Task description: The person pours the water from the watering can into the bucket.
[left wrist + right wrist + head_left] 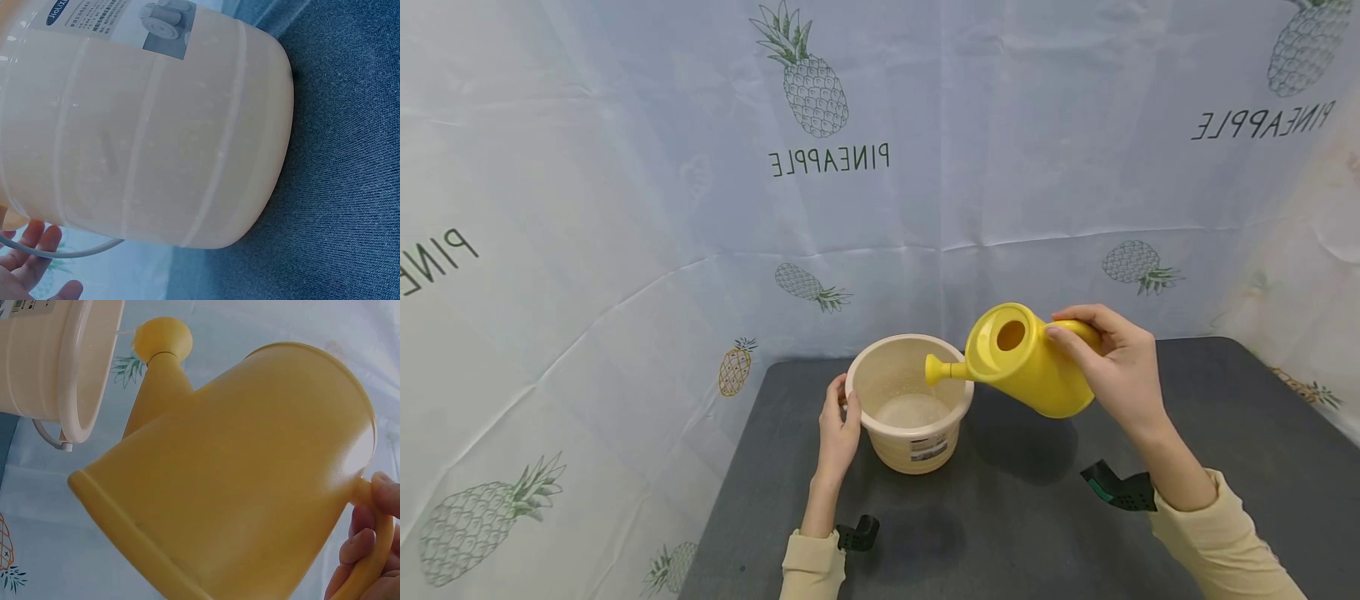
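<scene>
A cream plastic bucket [925, 450] stands upright on the dark table. My left hand [838, 433] rests against its left side near the rim, with fingers beside the thin grey bail handle [94, 249] and the thumb apart from them in the left wrist view. My right hand [1112, 358] grips the handle of a yellow watering can [1037, 375] held above the table. The can is tipped left, its round spout head [164, 339] over the bucket's opening. A thin pale stream leaves the spout head toward the bucket in the right wrist view.
The dark grey table [1210, 467] reaches back to a pale cloth curtain [1000, 183] printed with pineapples, which also hangs along the left. A label [928, 447] is stuck on the bucket's front. Black bands [1120, 487] sit at both wrists.
</scene>
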Demonstrator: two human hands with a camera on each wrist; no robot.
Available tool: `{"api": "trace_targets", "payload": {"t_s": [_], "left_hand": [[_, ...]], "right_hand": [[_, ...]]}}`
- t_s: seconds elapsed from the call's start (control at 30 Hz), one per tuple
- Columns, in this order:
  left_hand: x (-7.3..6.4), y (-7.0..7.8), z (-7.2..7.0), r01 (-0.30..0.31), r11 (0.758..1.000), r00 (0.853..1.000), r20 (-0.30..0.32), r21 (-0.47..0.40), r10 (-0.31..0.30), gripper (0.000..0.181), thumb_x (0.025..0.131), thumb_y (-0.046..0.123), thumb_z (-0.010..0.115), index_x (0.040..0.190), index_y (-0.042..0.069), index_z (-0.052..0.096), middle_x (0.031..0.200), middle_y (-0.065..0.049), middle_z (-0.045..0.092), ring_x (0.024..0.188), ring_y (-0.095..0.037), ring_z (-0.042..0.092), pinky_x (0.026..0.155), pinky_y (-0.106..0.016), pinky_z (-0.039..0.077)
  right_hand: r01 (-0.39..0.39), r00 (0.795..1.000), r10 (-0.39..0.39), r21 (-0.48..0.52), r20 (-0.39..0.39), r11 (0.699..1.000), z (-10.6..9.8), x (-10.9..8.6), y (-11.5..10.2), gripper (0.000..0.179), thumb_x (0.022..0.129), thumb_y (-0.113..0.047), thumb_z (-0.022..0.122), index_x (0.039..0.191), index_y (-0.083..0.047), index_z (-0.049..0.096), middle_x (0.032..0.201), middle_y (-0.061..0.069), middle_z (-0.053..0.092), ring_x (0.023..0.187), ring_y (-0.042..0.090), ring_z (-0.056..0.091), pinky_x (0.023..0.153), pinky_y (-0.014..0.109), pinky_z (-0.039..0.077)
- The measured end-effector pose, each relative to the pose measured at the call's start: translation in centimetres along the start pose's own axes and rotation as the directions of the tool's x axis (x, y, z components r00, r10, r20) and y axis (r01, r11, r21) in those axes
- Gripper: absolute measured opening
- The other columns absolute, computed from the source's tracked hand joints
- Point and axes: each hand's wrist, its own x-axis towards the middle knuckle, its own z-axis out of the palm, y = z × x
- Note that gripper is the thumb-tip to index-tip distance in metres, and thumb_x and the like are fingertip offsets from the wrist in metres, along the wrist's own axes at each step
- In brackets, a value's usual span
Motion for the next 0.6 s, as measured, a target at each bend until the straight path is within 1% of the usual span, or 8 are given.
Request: {"api": "trace_targets", "payload": {"t_s": [0.3,0.6], "left_hand": [[-0.04,0.22,0.0,0.002,1.0,1.0,-0.006,0.012,-0.002,0.039,0.099,0.007,0.041,0.134,-0.009,0.038,0.118,-0.03,0.052,0.1,-0.035,0.05,0.083,-0.037,0.035],[-0.04,0.31,0.02,0.008,1.0,1.0,-0.012,0.016,-0.008,0.038,0.099,0.007,0.042,0.133,-0.009,0.038,0.118,-0.03,0.052,0.101,-0.035,0.05,0.083,-0.037,0.036]], "right_hand": [[0.007,1.0,-0.007,0.003,-0.002,1.0,0.0,-0.03,0.06,0.016,0.079,0.014,0.064,0.095,0.012,0.063,0.089,-0.003,0.063,0.078,0.01,0.058,0.07,0.013,0.046],[0.013,1.0,-0.013,0.008,-0.006,1.0,-0.03,-0.05,0.15,0.017,0.078,0.016,0.064,0.094,0.013,0.062,0.089,-0.002,0.063,0.078,0.009,0.058,0.07,0.013,0.046]]}}
